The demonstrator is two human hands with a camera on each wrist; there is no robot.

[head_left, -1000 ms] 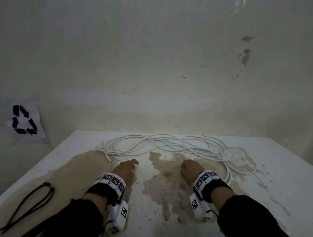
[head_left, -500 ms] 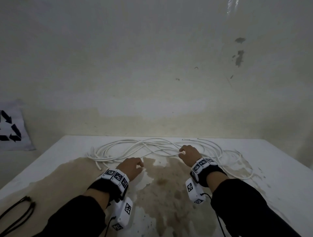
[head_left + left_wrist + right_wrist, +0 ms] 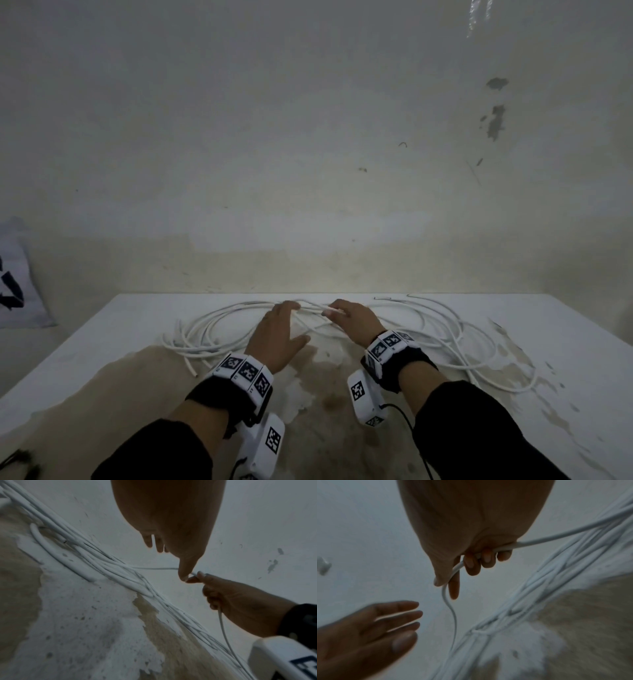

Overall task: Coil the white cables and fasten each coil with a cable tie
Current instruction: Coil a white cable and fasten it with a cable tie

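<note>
The white cables (image 3: pixel 212 329) sprawl in loose loops across the far half of your stained table (image 3: pixel 565 329). Your right hand (image 3: pixel 352 320) has one strand (image 3: pixel 539 542) curled in its fingers — the head view barely shows that, but your right wrist camera makes it obvious. Your left hand (image 3: pixel 274 334) hovers over the bundle with fingers straight, holding nothing — clearest from the right wrist.
</note>
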